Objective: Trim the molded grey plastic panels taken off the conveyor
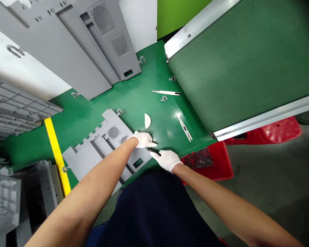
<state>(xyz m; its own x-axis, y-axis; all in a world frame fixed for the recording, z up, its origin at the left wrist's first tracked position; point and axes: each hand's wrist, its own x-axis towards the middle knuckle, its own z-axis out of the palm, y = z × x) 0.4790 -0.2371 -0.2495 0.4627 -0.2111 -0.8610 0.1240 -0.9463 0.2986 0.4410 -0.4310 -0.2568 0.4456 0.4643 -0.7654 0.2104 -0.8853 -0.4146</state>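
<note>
Two hands, both in white gloves, meet over one grey panel (pixel 99 151) that lies flat on the green desk (pixel 159 120), right in front of the person. The left hand (pixel 143 140) is at the panel's right edge; whether its grip pinches anything I cannot tell. The right hand (pixel 168 160), just beside it, has its grip pressed together on one dark tool (pixel 153 150), whose tip reaches that same edge. The panel shows two grilles (the second partly behind the left wrist) and one oblong hole. Beyond the hands lie one white half-disc (pixel 147 121) and two slim white tools, a knife (pixel 167 92) and a second one (pixel 184 127) nearer the belt (pixel 237 68). Two loose hooks (pixel 164 98) lie near the knife. One upper panel (pixel 74 51), also with two grilles, stands at the far side, and one red bin (pixel 225 161) holds many dark bits (pixel 199 159)
</note>
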